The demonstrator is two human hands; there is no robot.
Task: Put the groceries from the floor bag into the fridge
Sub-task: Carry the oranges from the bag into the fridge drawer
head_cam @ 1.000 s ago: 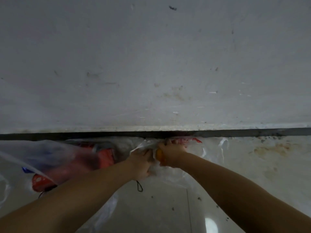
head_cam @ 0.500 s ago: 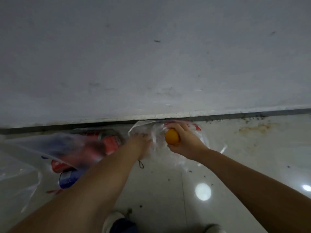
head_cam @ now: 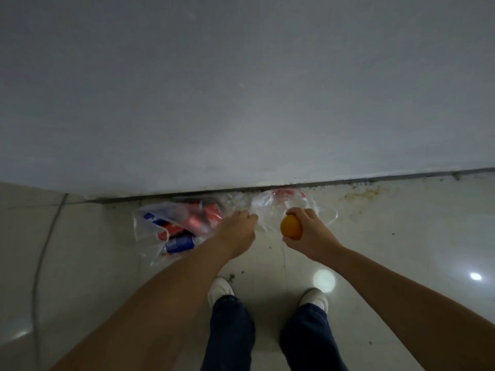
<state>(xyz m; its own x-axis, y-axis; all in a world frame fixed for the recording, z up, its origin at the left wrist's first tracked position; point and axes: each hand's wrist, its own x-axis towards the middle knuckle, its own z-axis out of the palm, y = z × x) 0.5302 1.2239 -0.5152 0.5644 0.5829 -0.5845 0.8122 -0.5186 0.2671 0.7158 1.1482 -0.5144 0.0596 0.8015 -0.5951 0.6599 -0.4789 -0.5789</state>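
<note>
While red and blue drink cans (head_cam: 184,228) wait inside a clear plastic bag (head_cam: 150,223) on the glossy tiled floor (head_cam: 88,263), the left hand (head_cam: 237,231) pinches the bag's crumpled mouth and the right hand (head_cam: 308,231) grips a round orange fruit (head_cam: 290,227) above the bag; no fridge is in view, so unloading appears barely begun.

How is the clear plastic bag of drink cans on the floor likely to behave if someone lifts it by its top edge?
The clear plastic bag looks thin and crumpled, so it would probably sag and stretch. The cans lie loose on their sides, so they would likely slide together and feel heavy. The left hand reaches its edge.
</note>
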